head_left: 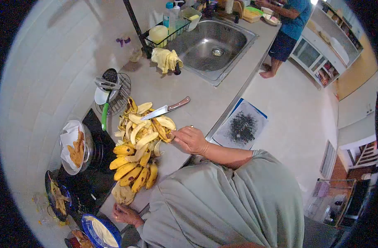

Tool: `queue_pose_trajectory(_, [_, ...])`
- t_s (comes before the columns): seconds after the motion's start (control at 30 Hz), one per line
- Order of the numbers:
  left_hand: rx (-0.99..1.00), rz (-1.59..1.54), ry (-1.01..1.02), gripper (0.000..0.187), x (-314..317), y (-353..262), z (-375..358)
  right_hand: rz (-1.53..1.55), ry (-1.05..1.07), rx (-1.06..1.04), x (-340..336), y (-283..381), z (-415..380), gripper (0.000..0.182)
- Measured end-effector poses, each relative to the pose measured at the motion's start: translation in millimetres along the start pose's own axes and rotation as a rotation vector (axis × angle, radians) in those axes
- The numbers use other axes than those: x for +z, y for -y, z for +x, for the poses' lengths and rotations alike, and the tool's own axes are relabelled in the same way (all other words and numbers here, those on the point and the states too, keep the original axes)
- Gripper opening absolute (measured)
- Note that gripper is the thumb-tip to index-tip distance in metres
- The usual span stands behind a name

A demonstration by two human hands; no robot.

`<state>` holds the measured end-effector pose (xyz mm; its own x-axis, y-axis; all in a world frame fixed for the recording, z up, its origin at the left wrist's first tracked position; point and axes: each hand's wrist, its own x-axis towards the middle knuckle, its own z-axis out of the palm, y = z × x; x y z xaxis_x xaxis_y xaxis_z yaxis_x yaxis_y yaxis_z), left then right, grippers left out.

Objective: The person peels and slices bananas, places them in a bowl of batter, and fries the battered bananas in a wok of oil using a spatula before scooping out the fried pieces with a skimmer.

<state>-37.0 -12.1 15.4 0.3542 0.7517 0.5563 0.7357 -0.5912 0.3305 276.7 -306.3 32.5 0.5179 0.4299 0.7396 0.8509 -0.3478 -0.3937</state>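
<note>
My right hand (191, 140) is closed, its fingertips pinching a peel end (171, 135) at the right side of the banana pile. Curled fingers of my left hand (127, 215) are at the counter edge, just below a pale crumpled bag or peel (123, 193); what they hold is too small to tell. Between the hands lies a bunch of yellow bananas (131, 175) with dark spots. Peeled bananas and loose peels (137, 132) are heaped above the bunch. A knife (166, 108) with a brown handle rests at the heap's top, blade pointing left.
Left are a paper-lined bowl of fried pieces (76, 149), a pan (57, 196) and a blue-rimmed bowl of batter (101, 231). A green-handled utensil (105, 115) rests by a wire rack. Beyond are a cloth (166, 60), a sink (211, 45) and another person (294, 25). A mat (242, 124) lies on the floor.
</note>
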Motion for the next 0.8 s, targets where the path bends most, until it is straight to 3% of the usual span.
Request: queue_pose_trajectory(0.8, [-0.039,0.047,0.052,0.040,-4.0,-5.2,0.6,0.003,0.005,0.006,-1.8,1.9,2.4,0.031])
